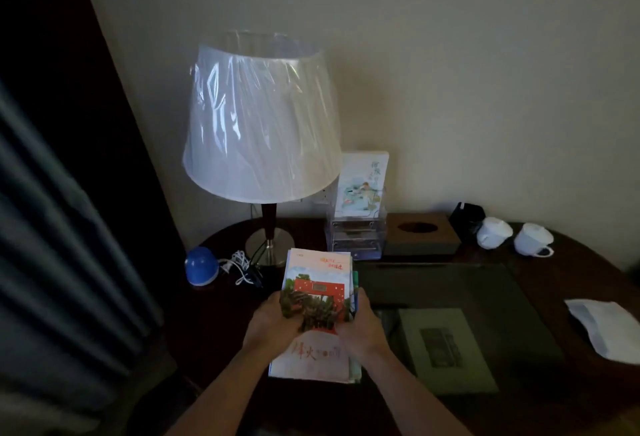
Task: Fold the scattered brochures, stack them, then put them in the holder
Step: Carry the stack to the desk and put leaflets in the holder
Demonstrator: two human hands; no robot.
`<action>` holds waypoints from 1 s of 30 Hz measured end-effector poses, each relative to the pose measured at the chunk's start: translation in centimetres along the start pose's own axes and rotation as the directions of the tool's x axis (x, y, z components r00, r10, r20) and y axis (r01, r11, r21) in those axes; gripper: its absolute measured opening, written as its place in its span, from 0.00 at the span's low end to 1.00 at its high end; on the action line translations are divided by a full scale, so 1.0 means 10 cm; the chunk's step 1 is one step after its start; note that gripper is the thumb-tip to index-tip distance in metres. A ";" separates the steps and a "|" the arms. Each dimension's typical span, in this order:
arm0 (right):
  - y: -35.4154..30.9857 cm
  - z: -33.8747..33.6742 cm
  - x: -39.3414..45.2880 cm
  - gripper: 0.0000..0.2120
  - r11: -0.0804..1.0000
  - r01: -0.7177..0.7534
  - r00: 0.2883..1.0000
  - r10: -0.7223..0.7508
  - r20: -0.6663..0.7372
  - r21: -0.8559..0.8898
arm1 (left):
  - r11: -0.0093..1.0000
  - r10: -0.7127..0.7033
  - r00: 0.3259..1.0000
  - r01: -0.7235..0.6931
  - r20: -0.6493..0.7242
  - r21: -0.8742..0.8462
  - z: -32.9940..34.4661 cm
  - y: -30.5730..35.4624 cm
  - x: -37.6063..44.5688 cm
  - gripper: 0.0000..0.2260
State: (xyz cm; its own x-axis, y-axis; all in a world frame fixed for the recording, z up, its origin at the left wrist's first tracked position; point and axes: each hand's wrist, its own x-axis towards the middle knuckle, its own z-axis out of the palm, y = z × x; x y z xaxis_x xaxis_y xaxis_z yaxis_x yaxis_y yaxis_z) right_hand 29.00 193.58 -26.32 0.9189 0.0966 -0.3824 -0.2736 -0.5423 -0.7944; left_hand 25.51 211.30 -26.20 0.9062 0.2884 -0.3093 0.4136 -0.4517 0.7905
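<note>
Dark round wooden worktop point(571, 401) by the wall, white plastic-wrapped table lamp point(261, 117) at back left. Clear acrylic tiered holder point(356, 238) sits just right of the lamp base, one pale illustrated brochure point(362, 186) already in its top tier. Stack of folded colour-printed brochures point(317, 300) is between both hands, near the worktop's front edge. Left hand point(268, 323) and right hand point(362, 326) each clasp a side, fingers curled round the edges. Advice: square the edges first, then lift as one block, slot in vertically, mind the lamp shade.
</note>
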 end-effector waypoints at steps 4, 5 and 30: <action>0.25 0.12 0.30 0.39 0.994 -0.110 0.993 0.110 0.044 -0.007 | 0.996 -0.072 0.997 0.070 0.031 0.060 0.21 -0.19 0.25 0.21; 0.31 0.14 0.37 0.38 0.992 -0.127 0.990 0.128 0.055 -0.016 | 0.993 -0.097 0.995 0.094 0.034 0.074 0.26 -0.24 0.31 0.21; 0.98 0.58 0.91 0.26 0.831 -0.101 0.983 -0.003 -0.186 -0.547 | 0.945 -0.312 0.939 0.322 -0.146 0.050 0.93 -0.90 0.78 0.14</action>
State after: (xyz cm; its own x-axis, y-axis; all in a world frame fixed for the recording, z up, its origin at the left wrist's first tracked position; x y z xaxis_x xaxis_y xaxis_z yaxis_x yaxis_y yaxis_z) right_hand 33.03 193.98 -40.32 0.9567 -0.0586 -0.2853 -0.1647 -0.9168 -0.3639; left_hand 29.67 209.71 -40.65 0.7088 0.5351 -0.4597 0.6871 -0.3762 0.6216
